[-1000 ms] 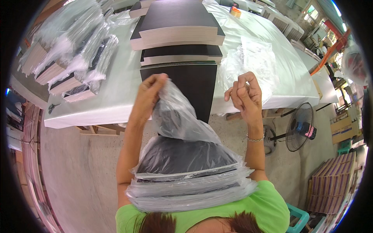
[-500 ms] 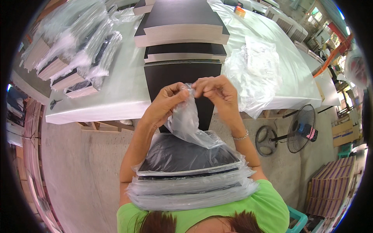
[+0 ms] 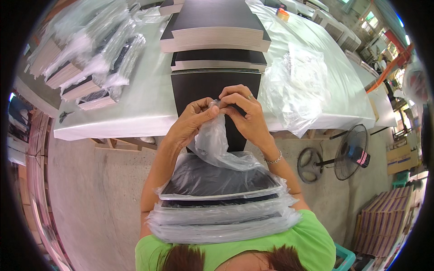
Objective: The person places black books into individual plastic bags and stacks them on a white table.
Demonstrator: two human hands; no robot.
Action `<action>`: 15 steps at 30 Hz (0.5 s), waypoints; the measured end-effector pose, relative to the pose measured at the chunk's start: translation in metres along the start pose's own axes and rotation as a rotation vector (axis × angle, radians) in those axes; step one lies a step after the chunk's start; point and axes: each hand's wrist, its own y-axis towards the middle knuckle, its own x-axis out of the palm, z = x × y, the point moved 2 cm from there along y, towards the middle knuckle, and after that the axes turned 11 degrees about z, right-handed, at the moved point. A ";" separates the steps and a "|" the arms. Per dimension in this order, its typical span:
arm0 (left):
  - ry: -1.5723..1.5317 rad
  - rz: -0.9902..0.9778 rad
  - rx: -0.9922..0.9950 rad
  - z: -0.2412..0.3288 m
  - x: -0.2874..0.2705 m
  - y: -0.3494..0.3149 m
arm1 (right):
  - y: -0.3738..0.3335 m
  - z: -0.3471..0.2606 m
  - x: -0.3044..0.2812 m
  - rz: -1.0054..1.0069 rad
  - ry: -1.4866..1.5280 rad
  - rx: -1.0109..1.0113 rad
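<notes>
The loose mouth of a clear plastic bag (image 3: 212, 144) is gathered up in front of me. My left hand (image 3: 193, 121) pinches its upper end between thumb and fingers. Against the same bunched end, my right hand (image 3: 242, 113) brings thumb and fingertips together, the other fingers curled above. The bag's lower part covers a flat black panel (image 3: 217, 178), which lies on a pile of bagged panels (image 3: 221, 221) close to my body. Behind my hands a large black board (image 3: 190, 86) leans upright at the table edge.
Stacks of black boards with pale edges (image 3: 221, 36) stand on the white-covered table (image 3: 113, 128). Bagged stacks (image 3: 90, 67) and scissors (image 3: 65, 116) are at left; loose plastic bags (image 3: 298, 86) and an orange tape roll (image 3: 282, 14) at right. A fan (image 3: 350, 151) stands on the floor.
My right hand has come slightly left and turned, its fingertips now closer to the bunched plastic by my left hand. The left hand keeps its pinch almost in place.
</notes>
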 end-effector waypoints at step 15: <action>1.049 -0.050 0.982 0.014 0.023 -0.016 | 0.001 0.002 -0.003 0.116 0.455 0.493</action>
